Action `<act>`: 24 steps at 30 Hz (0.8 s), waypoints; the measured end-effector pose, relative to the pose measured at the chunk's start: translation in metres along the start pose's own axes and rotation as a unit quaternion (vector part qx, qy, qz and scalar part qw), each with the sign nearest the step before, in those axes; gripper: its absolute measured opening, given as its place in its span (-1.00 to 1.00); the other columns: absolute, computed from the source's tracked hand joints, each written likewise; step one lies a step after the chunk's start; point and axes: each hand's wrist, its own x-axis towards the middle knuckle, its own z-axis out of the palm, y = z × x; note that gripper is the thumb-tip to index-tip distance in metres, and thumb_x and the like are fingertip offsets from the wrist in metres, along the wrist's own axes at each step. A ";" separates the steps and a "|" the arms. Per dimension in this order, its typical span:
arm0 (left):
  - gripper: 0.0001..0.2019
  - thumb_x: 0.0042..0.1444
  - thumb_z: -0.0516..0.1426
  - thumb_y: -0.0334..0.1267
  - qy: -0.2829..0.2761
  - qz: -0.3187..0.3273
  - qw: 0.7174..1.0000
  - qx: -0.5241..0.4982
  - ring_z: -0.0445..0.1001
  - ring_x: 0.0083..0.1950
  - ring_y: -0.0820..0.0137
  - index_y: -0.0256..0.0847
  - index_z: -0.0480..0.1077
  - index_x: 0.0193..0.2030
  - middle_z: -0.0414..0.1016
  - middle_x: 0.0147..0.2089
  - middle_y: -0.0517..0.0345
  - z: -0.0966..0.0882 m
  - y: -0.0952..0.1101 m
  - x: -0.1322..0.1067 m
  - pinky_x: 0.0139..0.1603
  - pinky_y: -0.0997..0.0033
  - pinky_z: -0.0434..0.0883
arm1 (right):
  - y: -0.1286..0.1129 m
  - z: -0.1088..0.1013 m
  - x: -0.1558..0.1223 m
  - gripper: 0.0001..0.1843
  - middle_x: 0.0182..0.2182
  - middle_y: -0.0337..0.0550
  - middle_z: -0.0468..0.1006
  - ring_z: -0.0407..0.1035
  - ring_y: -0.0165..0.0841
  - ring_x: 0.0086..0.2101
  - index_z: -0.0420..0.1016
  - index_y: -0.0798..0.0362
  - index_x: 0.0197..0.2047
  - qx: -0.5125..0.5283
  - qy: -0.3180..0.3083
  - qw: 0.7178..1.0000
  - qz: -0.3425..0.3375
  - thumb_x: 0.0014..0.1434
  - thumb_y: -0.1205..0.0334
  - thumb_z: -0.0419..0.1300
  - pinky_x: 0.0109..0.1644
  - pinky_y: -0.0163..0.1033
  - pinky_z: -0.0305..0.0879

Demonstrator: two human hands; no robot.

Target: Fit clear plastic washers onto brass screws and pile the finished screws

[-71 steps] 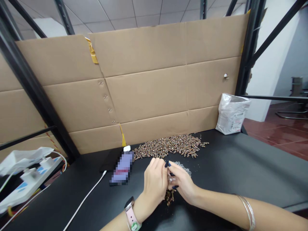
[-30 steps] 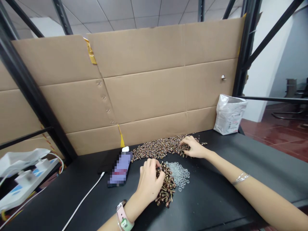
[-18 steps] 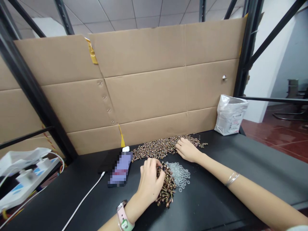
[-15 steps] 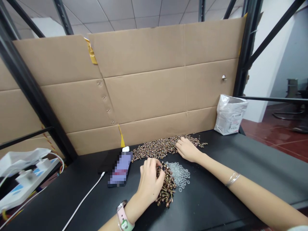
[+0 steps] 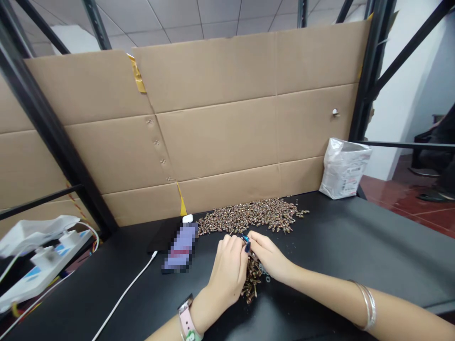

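Note:
My left hand [image 5: 229, 269] and my right hand [image 5: 272, 257] meet fingertip to fingertip above the near heap of bronze-coloured bolts [image 5: 251, 284]. Both are closed in a pinch, and whatever sits between the fingers is too small and covered to make out. Dark blue nails show where the fingertips come together. A few clear washers [image 5: 268, 279] peek out beneath my right hand, which hides most of their pile. Behind the hands, a wide spread of small bronze-coloured screws [image 5: 245, 215] lies along the cardboard.
A phone with a blurred screen [image 5: 181, 247] lies left of the hands, with a white cable [image 5: 124, 293] nearby. At the far left is a power strip [image 5: 42, 270]. A white plastic bag [image 5: 344, 170] stands at the back right against the cardboard wall [image 5: 220, 123].
My right hand has come back from the far screw pile to my left hand, covering most of the washers. My left hand has shifted slightly right, its fingers now pinched together.

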 end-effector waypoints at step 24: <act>-0.70 0.29 -0.25 -0.36 0.080 0.000 0.996 -0.027 0.14 -0.39 0.38 -0.20 0.10 -0.46 0.22 -0.45 0.17 0.005 0.005 0.001 -0.31 0.34 0.11 | -0.009 0.009 -0.019 -0.65 -0.55 -0.34 0.11 -0.01 -0.48 -0.52 0.09 0.04 -0.50 0.154 -0.012 0.986 0.060 0.21 0.02 0.00 -0.49 -0.37 -0.04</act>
